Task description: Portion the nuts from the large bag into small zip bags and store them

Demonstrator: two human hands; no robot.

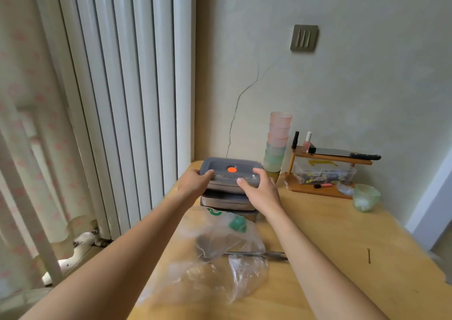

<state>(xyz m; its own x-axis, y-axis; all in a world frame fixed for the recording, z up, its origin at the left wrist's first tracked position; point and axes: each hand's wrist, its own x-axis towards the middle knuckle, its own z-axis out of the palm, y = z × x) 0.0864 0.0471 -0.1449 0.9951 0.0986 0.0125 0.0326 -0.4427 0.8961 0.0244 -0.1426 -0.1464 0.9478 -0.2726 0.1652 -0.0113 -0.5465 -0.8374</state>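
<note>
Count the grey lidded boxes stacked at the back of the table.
2. The top box, with an orange dot, is gripped by the left hand and right hand; the second box sits directly beneath. The plastic bag may hide another.

Matt wooden table (pixel 330 234), crinkled clear plastic bag (pixel 220 258), grey plastic container (pixel 230 170).

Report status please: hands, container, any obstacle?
Left hand and right hand both grip top grey container, stacked on lower container. Large plastic bag lies on table near the stack, between the forearms. No obstacle seen.
</note>
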